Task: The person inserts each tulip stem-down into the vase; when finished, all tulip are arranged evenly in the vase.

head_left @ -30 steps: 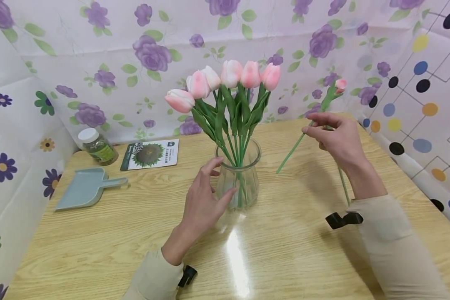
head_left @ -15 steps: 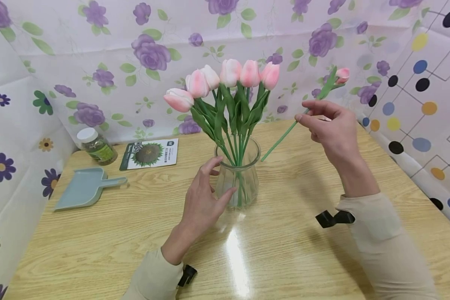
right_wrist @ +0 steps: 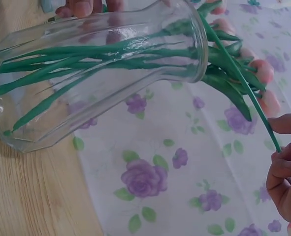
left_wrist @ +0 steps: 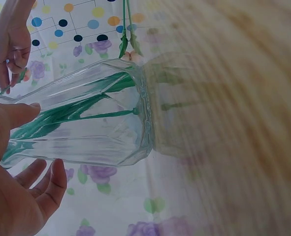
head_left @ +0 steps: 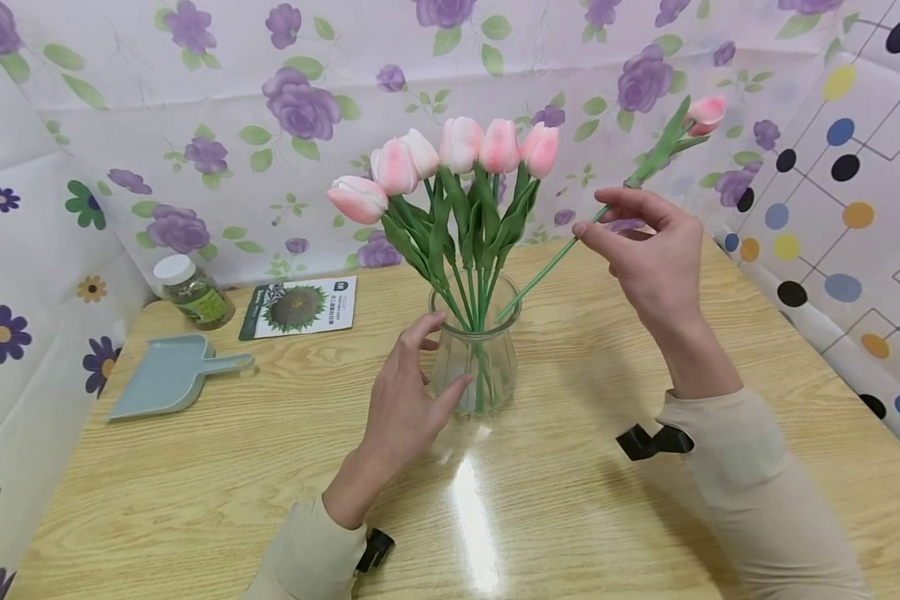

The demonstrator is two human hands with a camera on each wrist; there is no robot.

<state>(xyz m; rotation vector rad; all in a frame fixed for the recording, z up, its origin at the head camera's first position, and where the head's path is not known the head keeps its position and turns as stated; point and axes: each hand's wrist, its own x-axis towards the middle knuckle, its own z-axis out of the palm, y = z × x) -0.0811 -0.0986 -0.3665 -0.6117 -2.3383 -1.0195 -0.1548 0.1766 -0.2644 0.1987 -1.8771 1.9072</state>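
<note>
Several pink tulips [head_left: 462, 147] with green leaves stand in a clear glass vase [head_left: 504, 367]. My left hand [head_left: 408, 396] holds the vase from its left side, thumb in front and fingers toward the rim. Between right thumb and forefinger, my right hand [head_left: 658, 258] pinches the stem of a single tulip [head_left: 706, 115]. This stem slants down to the left, its lower end at the vase's mouth. The right wrist view shows the pinched stem [right_wrist: 251, 96] crossing the rim. In the left wrist view another tulip [left_wrist: 123, 39] lies on the table; the head view does not show it.
A blue-grey dustpan [head_left: 167, 375] lies at the table's left. Behind it are a white-lidded jar [head_left: 195, 292] and a seed packet [head_left: 300, 307] with a sunflower picture. Flowered sheets [head_left: 300, 108] hang behind the wooden table [head_left: 270, 467].
My right hand has moved left with the tulip, bringing the stem's lower end from beside the vase to its mouth. My left hand has stayed at the vase.
</note>
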